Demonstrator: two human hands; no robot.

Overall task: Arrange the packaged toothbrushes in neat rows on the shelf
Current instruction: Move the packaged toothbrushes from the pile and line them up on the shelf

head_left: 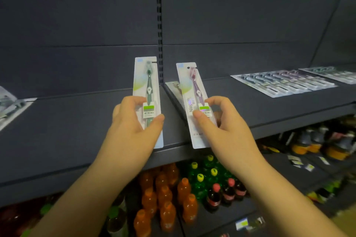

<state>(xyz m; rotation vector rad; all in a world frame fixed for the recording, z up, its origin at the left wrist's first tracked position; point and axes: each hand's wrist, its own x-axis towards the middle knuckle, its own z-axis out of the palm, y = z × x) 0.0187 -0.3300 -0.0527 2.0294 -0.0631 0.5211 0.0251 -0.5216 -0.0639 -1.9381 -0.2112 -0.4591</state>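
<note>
Far left, shelf (57, 121): loose packs (11, 106) at the edge, blurred, lying askew.

Left hand (133, 121): pinches green pack (147, 100) by its lower half, thumb on the right edge, fingers curled round the left edge. Pack held above the shelf, near its front; long axis runs front to back, brush head toward the back panel. Grip is low, probably so the pack can be slid in head first.

Behind the purple pack: flat pack (173, 88), partly hidden.

Right hand (219, 121): pinches purple pack (194, 104) the same way, thumb on the face, fingers curled at the right edge. Head end tips slightly left. The two packs are near, not touching, likely being matched for one row.

Right: finished rows (285, 82), overlapped, heads rearward.

Below: bottles (165, 198).
</note>
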